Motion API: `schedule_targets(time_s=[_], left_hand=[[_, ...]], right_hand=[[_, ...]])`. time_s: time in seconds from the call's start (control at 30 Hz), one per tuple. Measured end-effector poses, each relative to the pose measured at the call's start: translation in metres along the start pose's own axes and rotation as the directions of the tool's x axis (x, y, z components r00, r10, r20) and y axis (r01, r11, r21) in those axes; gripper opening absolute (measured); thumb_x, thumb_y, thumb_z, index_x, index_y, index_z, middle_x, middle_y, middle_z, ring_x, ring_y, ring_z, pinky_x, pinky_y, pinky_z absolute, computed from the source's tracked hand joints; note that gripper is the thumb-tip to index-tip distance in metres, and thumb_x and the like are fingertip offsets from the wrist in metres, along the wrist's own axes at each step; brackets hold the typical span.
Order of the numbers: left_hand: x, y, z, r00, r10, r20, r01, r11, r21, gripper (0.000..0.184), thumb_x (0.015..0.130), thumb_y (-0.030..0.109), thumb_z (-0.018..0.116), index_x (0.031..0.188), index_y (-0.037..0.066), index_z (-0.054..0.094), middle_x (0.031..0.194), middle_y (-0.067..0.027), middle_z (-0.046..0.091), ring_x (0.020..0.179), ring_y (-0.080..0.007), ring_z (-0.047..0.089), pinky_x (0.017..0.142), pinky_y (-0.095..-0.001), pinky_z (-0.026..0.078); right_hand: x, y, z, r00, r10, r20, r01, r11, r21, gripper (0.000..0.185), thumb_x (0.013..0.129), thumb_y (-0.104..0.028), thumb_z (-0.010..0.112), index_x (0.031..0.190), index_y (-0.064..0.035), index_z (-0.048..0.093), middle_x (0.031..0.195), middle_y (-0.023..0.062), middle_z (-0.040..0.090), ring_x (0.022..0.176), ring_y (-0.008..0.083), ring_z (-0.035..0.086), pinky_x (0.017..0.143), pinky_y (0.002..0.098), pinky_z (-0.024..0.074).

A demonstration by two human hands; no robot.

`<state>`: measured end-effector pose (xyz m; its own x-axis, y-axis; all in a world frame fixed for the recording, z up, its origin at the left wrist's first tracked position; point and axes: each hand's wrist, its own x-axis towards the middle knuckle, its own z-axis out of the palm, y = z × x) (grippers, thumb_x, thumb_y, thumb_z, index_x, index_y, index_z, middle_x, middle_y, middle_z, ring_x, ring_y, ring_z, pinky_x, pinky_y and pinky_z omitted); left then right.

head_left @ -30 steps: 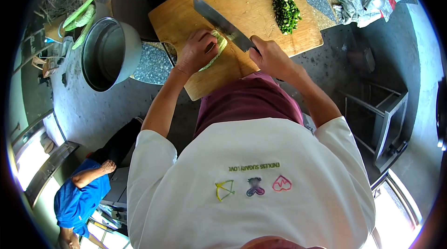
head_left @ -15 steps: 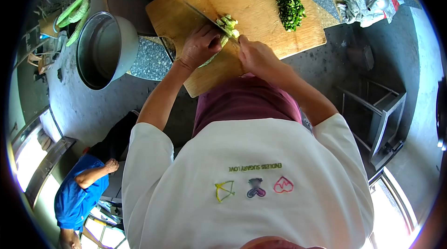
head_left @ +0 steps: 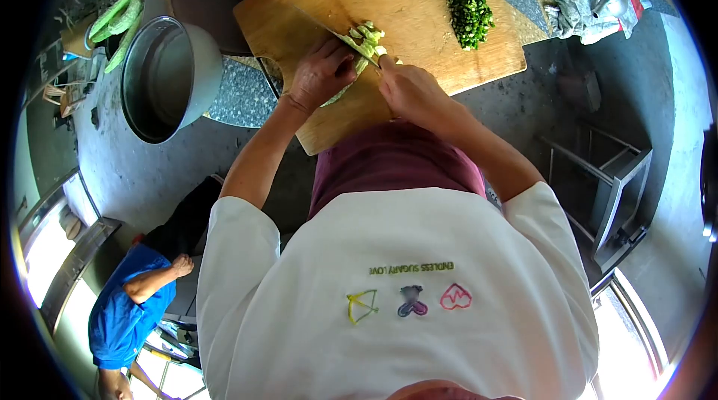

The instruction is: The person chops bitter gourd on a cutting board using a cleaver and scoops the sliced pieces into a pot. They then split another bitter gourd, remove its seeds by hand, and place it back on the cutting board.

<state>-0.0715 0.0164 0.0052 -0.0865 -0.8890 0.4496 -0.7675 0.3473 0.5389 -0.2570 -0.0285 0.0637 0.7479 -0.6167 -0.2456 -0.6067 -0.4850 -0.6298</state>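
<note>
On a wooden board (head_left: 419, 4), a pale green vegetable (head_left: 360, 66), its long axis crossed by a knife (head_left: 366, 57) clasped in the right hand (head_left: 411, 92), is gripped by the nearer left hand (head_left: 321, 77), fingers bent.

Bright openings (head_left: 624, 333) glare white at both lower sides, amid fisheye-bowed edges.

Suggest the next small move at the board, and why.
I'd probably slide the left hand slightly back along the uncut green vegetable before another slice. Its curled fingers sit close beside the knife, which the right hand grips by the handle, and cut pieces lie on the blade's other side.
</note>
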Motion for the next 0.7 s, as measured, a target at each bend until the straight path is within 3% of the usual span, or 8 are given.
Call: schedule_targets(time_s=[0.17, 0.27, 0.33, 0.57, 0.7], left_hand=[[0.000, -0.001, -0.001, 1.000, -0.028, -0.012, 0.028, 1.000, 0.001, 0.012, 0.065, 0.002, 0.061, 0.076, 0.006, 0.058, 0.079, -0.0090, 0.057, 0.076, -0.0280, 0.056, 0.065, -0.0353, 0.049], [0.000, 0.002, 0.001, 1.000, -0.024, -0.006, 0.024, 0.998, -0.052, 0.011, 0.065, 0.003, 0.061, 0.075, 0.006, 0.058, 0.078, -0.0089, 0.057, 0.076, -0.0277, 0.056, 0.065, -0.0354, 0.049], [-0.002, -0.001, 0.002, 1.000, -0.023, -0.001, 0.023, 1.000, 0.016, 0.010, 0.066, 0.005, 0.060, 0.076, 0.007, 0.059, 0.078, -0.0064, 0.057, 0.075, -0.0259, 0.056, 0.063, -0.0343, 0.050], [-0.001, -0.002, 0.001, 1.000, -0.009, -0.016, 0.009, 0.998, 0.054, 0.011, 0.064, 0.004, 0.060, 0.075, 0.007, 0.058, 0.077, -0.0064, 0.057, 0.075, -0.0260, 0.056, 0.063, -0.0346, 0.050], [-0.005, -0.004, 0.004, 1.000, -0.016, -0.020, 0.016, 1.000, 0.019, 0.012, 0.063, 0.005, 0.061, 0.075, 0.007, 0.058, 0.078, -0.0066, 0.057, 0.075, -0.0261, 0.056, 0.064, -0.0349, 0.050]], right_hand=[[0.000, 0.002, -0.011, 0.990, -0.104, -0.094, 0.107, 0.994, 0.025, 0.015, 0.081, -0.010, 0.049, 0.089, 0.0008, 0.041, 0.062, 0.0238, 0.054, 0.060, 0.0418, 0.054, 0.053, 0.0482, 0.0411], [-0.010, -0.008, -0.027, 0.998, -0.060, -0.025, 0.061, 0.995, 0.073, 0.015, 0.081, -0.009, 0.049, 0.088, 0.0008, 0.041, 0.061, 0.0234, 0.053, 0.060, 0.0418, 0.053, 0.053, 0.0482, 0.0410], [-0.009, -0.008, -0.019, 1.000, -0.012, 0.026, 0.011, 1.000, 0.019, 0.015, 0.081, -0.012, 0.047, 0.088, 0.0012, 0.043, 0.065, 0.0239, 0.056, 0.065, 0.0410, 0.056, 0.057, 0.0497, 0.0419], [0.001, 0.002, -0.013, 0.997, -0.062, -0.054, 0.064, 0.997, 0.041, 0.016, 0.081, -0.012, 0.048, 0.088, 0.0018, 0.043, 0.065, 0.0239, 0.056, 0.066, 0.0418, 0.055, 0.057, 0.0494, 0.0419], [-0.004, -0.002, -0.015, 0.995, -0.087, -0.054, 0.092, 0.992, 0.085, 0.015, 0.081, -0.009, 0.049, 0.085, 0.0018, 0.040, 0.061, 0.0242, 0.052, 0.060, 0.0426, 0.052, 0.051, 0.0473, 0.0389]])
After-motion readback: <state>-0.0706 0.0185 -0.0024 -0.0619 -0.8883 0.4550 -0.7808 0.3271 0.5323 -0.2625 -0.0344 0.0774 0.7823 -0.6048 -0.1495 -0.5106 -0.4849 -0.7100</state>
